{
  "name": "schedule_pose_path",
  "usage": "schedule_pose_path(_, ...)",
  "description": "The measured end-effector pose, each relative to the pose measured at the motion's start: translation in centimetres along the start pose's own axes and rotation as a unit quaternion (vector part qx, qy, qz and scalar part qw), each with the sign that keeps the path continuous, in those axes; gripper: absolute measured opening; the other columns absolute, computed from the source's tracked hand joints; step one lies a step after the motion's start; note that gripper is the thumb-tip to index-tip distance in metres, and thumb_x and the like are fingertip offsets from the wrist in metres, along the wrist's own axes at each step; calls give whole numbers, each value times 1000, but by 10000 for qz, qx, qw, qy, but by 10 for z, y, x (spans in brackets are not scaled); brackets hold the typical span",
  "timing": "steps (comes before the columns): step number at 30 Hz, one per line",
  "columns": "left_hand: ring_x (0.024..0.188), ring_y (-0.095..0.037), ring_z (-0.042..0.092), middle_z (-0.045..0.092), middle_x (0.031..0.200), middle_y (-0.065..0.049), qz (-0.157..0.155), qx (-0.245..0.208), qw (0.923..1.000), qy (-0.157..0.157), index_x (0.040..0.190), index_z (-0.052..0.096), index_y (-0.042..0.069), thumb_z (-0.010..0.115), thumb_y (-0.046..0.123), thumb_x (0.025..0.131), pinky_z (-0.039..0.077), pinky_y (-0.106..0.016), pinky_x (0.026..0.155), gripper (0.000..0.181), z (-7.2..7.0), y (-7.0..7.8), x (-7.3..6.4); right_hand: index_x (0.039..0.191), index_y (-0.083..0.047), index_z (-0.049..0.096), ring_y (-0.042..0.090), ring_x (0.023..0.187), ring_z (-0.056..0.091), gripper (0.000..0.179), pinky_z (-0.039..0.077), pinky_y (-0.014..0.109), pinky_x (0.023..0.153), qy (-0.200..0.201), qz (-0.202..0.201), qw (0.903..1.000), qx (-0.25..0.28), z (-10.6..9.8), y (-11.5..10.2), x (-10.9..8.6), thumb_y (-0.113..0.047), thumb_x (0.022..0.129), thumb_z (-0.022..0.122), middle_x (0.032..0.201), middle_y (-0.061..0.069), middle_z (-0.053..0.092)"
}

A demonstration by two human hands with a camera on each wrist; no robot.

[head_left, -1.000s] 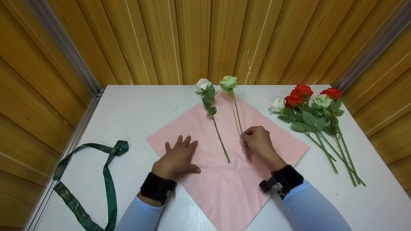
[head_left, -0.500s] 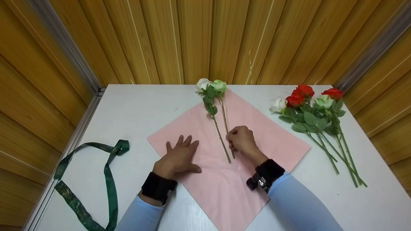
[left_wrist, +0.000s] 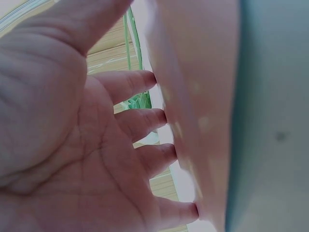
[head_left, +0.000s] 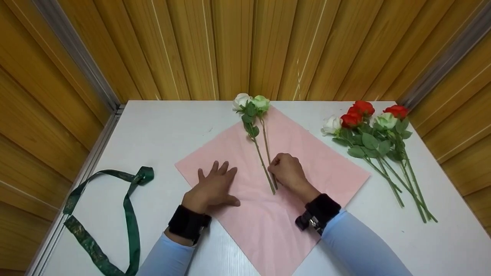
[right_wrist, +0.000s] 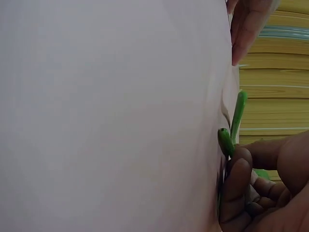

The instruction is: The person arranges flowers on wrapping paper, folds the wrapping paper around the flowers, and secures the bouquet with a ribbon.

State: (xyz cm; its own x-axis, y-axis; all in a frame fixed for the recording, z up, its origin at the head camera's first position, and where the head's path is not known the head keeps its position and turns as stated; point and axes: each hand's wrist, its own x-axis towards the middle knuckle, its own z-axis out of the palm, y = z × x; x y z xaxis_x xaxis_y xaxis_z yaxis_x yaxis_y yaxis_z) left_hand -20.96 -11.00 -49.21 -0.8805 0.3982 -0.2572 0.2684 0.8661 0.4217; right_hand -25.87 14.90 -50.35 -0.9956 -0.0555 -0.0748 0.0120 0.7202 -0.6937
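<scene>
A pink sheet of wrapping paper (head_left: 322,165) lies cornerwise on the white table. On it rests a white rose (head_left: 242,101) with dark leaves and a long green stem. Just to its right is a pale green rose (head_left: 261,102), its head touching the white rose's leaves. My right hand (head_left: 288,171) pinches the green rose's stem near the lower end; the right wrist view shows thumb and fingertips around the stem (right_wrist: 225,141). My left hand (head_left: 213,188) rests on the paper's left side with fingers spread, fingertips pressing the sheet in the left wrist view.
At the right of the table lies a pile of several roses, with red heads (head_left: 351,119), a white rose (head_left: 331,125) and a green one (head_left: 386,120). A dark green ribbon (head_left: 132,222) curls at the left. Wood-patterned panels (head_left: 230,50) stand behind the table.
My right hand has moved left with the green rose, bringing it alongside the white rose; over the last half second it shifts only slightly. My left hand stays in place.
</scene>
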Motion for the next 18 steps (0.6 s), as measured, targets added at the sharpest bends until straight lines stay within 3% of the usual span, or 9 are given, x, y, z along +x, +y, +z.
schedule_pose_path(4, 163, -44, 9, 22, 175, -17, 19, -17, 10000, -35, 166, 35, 16, 89, 50, 82, 7, -82, 118, 105, -1, 1, 0, 84, -8, 72, 10, 51, 55, 10, 43, 25, 52, 12, -49, 10000, -45, 0, 1, -1, -14, 92, 74, 64, 0, 66)
schedule_pose_path(18, 162, -45, 10, 23, 174, -19, 75, -59, 10000, 2, 165, 36, 15, 89, 49, 82, 7, -83, 117, 104, -2, 1, -2, 86, -10, 72, 9, 43, 53, 12, 40, 24, 46, -100, 41, 9997, 209, 0, 3, 2, -18, 96, 72, 55, -4, 61)
